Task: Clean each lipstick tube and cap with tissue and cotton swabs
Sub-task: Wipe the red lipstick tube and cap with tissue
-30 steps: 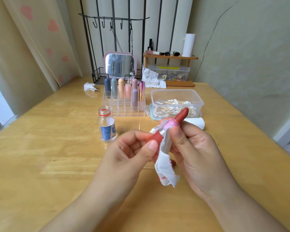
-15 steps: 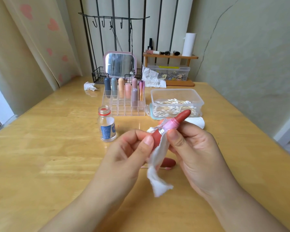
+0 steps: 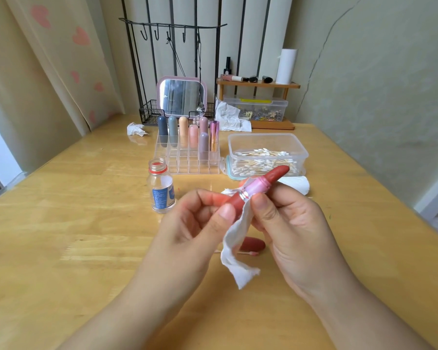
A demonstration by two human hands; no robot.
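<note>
Both hands up over the worktop (image 3: 61, 248): left hand (image 3: 187, 231) pinches the base of the open lipstick tube (image 3: 258, 186), right hand (image 3: 288, 223) grips its mid w/ tissue (image 3: 238, 251) wrapped round it. Bullet end tilts up-right, near the swab box (image 3: 267, 147). Red cap (image 3: 253, 244) lies on the worktop below the hands.

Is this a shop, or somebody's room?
Probably a room at home, set up as a makeup table: a small mirror stands at the back, lipsticks fill a clear rack, and a curtain hangs by the window.
</note>
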